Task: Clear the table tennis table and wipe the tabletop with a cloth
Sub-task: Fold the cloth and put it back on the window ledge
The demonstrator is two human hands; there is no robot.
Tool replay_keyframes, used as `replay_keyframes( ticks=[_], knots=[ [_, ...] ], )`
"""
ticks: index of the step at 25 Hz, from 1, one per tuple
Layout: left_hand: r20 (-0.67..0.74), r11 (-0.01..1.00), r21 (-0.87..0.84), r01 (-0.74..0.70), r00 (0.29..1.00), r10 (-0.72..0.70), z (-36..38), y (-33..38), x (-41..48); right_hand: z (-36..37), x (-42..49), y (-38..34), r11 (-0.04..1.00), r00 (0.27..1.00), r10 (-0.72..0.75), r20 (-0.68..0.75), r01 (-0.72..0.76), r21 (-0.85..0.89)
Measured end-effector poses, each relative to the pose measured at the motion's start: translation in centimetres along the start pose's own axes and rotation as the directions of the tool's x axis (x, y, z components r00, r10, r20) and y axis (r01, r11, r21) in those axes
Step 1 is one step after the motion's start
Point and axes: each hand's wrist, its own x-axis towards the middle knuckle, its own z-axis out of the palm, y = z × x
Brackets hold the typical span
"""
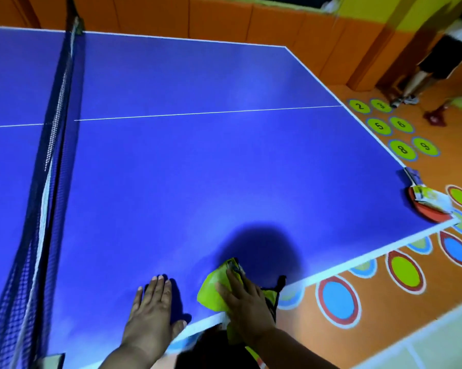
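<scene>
Green cloth (211, 292) under right hand (248, 308)

Blue tabletop (197, 155) with white lines, yellow-green cloth (213, 291), red paddle (424, 209), orange floor (304, 328).

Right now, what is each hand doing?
Left hand: open, flat on the blue table tennis tabletop.
Right hand: open, fingers pressing the yellow-green cloth.

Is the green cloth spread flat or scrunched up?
Scrunched up: the cloth bunches in folds under the right hand.
</scene>
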Motion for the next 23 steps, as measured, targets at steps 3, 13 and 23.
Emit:
replay_keyframes(
  ticks=[3, 13, 23],
  knots=[
    [0.006, 0.996, 0.089, -0.003, 1.000, 0.002, -0.5, 1.3, -0.3, 0.3, -3.7, 1.0, 0.997, 0.998, 0.022, 0.052, -0.018, -0.081],
    [-0.216, 0.978, 0.162, -0.128, 0.963, 0.162, -7.2, 14.0, 0.4, -4.2, -15.6, 10.4, 0.863, 0.815, 0.492, -0.308, -0.408, 0.298],
    [-0.223, 0.888, 0.300, -0.348, 0.880, 0.420, -7.6, 37.5, 6.1, -12.4, -26.2, 24.6, 0.768, 0.412, 0.575, -0.707, 0.026, 0.640]
  ],
)
